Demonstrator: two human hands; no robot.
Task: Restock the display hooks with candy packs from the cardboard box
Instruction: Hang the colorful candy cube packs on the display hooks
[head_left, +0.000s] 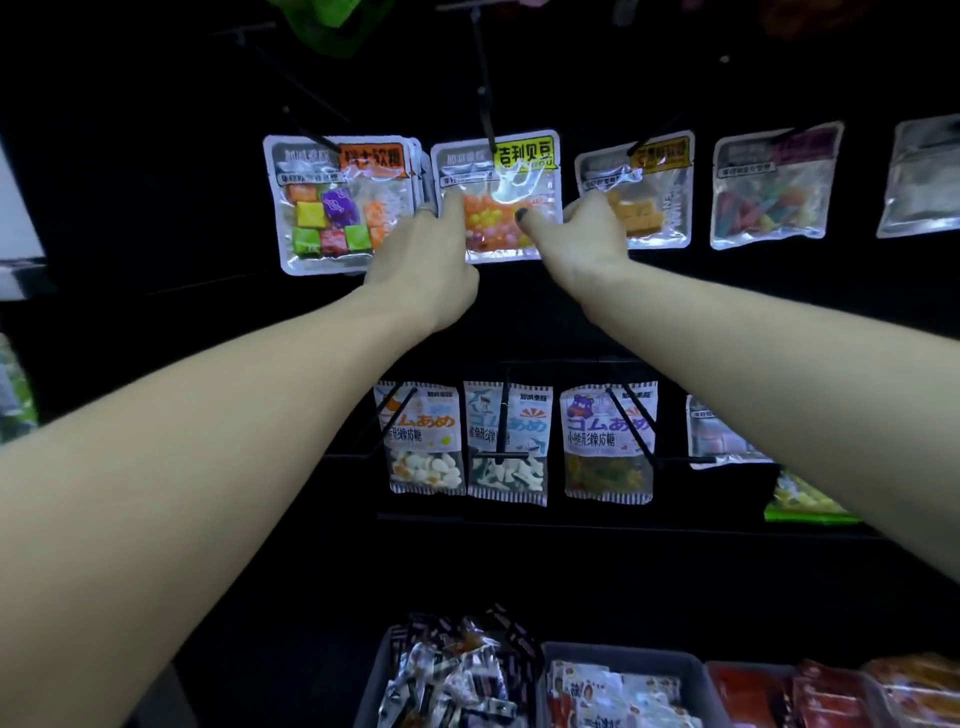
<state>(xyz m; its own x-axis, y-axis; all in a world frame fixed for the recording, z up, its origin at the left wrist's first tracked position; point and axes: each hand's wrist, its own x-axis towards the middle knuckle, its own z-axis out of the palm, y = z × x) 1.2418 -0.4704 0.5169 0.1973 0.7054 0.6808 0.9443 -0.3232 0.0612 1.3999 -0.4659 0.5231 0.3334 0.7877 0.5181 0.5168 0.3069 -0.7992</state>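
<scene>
Dark pegboard wall — left hand (421, 254) and right hand (582, 234) pinch the yellow-labelled clear jellybean pack (501, 200) by its side edges — light, slippery film.

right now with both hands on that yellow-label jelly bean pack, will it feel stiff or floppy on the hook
Probably floppy: the yellow-label pack has a clear film front that is wrinkled and shiny, so it may also be slippery. Its beans sit low, so it likely hangs bottom-heavy. The left hand and right hand hold its sides, perhaps to steady it on the hook.

Two hands (421, 249); five upper packs (498, 197) (four lower).
</scene>
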